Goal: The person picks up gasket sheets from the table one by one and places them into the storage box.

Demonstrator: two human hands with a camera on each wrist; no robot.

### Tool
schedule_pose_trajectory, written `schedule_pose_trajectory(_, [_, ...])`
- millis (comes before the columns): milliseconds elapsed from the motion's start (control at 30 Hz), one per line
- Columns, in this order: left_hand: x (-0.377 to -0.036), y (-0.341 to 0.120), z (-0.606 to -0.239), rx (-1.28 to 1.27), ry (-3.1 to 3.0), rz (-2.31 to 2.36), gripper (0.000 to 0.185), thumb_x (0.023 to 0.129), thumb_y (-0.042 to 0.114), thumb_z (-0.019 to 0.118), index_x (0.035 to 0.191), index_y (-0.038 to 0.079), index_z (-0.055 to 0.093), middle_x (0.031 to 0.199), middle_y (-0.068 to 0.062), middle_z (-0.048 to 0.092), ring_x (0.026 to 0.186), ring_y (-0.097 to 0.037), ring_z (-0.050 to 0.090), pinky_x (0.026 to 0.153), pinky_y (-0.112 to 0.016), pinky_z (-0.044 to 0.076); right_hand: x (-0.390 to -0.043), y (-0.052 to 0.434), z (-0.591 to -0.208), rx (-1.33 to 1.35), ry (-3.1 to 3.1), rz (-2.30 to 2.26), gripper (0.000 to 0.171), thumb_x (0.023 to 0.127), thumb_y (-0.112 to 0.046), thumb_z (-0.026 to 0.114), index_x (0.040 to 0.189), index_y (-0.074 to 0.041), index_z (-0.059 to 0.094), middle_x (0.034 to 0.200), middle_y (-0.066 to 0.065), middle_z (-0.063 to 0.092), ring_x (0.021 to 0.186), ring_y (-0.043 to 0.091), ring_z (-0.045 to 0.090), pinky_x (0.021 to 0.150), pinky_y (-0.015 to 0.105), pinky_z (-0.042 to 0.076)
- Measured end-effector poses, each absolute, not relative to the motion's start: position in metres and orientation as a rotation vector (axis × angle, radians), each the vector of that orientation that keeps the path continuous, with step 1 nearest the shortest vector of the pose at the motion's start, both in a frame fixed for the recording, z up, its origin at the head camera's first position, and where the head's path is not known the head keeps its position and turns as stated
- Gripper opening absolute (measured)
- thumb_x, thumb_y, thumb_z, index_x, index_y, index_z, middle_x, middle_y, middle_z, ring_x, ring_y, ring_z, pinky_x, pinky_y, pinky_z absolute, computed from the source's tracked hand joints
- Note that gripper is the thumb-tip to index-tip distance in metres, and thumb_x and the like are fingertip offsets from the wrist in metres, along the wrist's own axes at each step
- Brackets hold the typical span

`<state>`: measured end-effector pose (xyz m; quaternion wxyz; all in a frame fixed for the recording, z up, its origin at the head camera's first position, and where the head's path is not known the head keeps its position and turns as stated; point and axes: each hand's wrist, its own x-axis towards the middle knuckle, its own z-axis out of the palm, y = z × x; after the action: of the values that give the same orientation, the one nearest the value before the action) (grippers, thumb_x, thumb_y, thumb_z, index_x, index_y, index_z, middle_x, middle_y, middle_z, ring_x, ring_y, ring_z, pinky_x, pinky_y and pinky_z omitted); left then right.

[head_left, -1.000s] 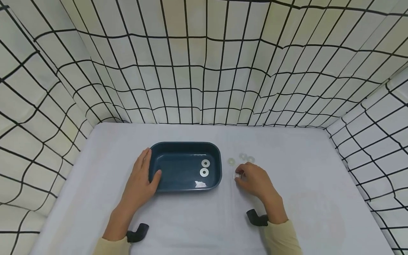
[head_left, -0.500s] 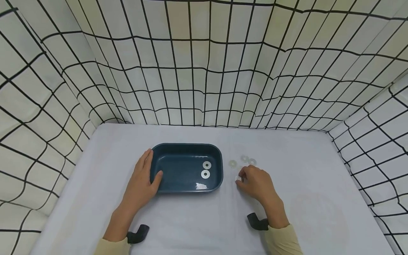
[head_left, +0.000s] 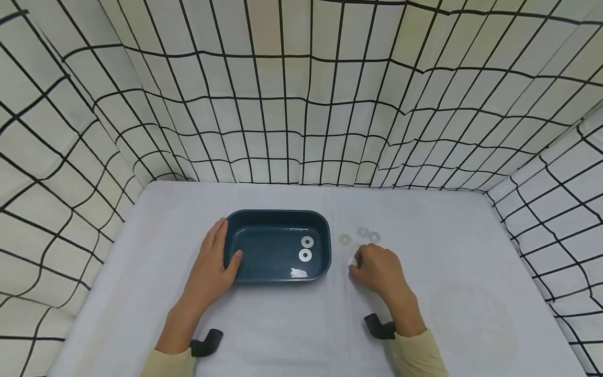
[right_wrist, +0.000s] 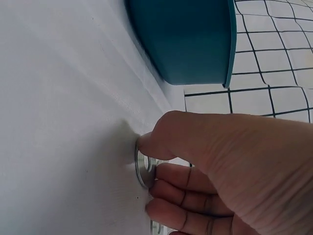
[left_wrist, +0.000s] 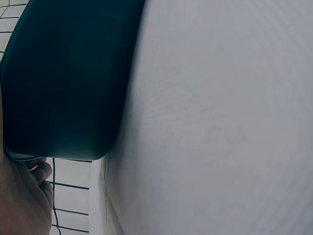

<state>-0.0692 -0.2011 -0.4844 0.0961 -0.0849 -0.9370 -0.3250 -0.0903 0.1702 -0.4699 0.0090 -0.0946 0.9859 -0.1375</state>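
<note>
A dark teal tray (head_left: 278, 220) sits on the white table (head_left: 292, 324) with two metal washers (head_left: 306, 248) inside at its right end. My left hand (head_left: 210, 269) grips the tray's left rim (left_wrist: 29, 157), thumb inside the tray. To the right of the tray, my right hand (head_left: 374, 268) pinches a washer (right_wrist: 142, 167) between thumb and fingers, tilted up on edge against the cloth. Three more washers (head_left: 360, 235) lie flat just beyond that hand. The tray's outer wall (right_wrist: 190, 39) shows in the right wrist view.
Checked cloth walls (head_left: 301, 104) close in the table at the back and both sides. A faint round stain (head_left: 473, 322) marks the cloth at the right front. Black wrist mounts (head_left: 379, 325) sit at both cuffs.
My right hand stays in place on the washer, which it has tipped up a little. The left hand and tray have not moved; the view shifted slightly.
</note>
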Motion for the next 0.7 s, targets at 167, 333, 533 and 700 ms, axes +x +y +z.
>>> schedule_pose_trajectory(167, [-0.071, -0.200, -0.485, -0.253, -2.790, -0.966, 0.077, 0.105, 0.019, 0.061, 0.167, -0.002, 0.021, 0.174, -0.022, 0.022, 0.161, -0.045, 0.026, 0.124, -0.068, 0.031, -0.086, 0.165, -0.470, -0.327, 3.142, -0.339, 0.015, 0.082, -0.013, 0.082, 0.077, -0.006, 0.071, 0.069, 0.004, 0.066, 0.060, 0.015, 0.053, 0.057, 0.033, 0.046])
schedule_pose_trajectory(333, [-0.071, -0.201, -0.486, -0.241, -2.803, -0.953, 0.077, 0.105, 0.020, 0.060, 0.168, -0.001, 0.020, 0.175, -0.021, 0.021, 0.161, -0.044, 0.025, 0.125, -0.067, 0.031, -0.084, 0.159, -0.474, -0.354, 3.194, -0.263, 0.023, 0.076, -0.008, 0.078, 0.066, -0.007, 0.057, 0.059, 0.003, 0.052, 0.054, 0.015, 0.041, 0.050, 0.029, 0.030])
schedule_pose_trajectory(533, [-0.070, -0.202, -0.486, -0.241, -2.799, -0.956, 0.076, 0.106, 0.021, 0.060, 0.168, -0.001, 0.020, 0.175, -0.021, 0.022, 0.161, -0.045, 0.024, 0.125, -0.067, 0.030, -0.085, 0.158, -0.476, -0.386, 3.215, -0.270, 0.019, 0.071, -0.008, 0.080, 0.069, -0.006, 0.061, 0.059, 0.005, 0.056, 0.054, 0.016, 0.045, 0.050, 0.031, 0.036])
schedule_pose_trajectory(700, [-0.069, -0.202, -0.485, -0.228, -2.811, -0.949, 0.076, 0.106, 0.022, 0.060, 0.167, -0.002, 0.021, 0.175, -0.022, 0.023, 0.162, -0.046, 0.022, 0.127, -0.068, 0.028, -0.088, 0.162, -0.477, -0.431, 3.151, -0.370, 0.015, 0.072, -0.010, 0.081, 0.084, -0.005, 0.073, 0.073, 0.005, 0.069, 0.064, 0.019, 0.059, 0.067, 0.038, 0.053])
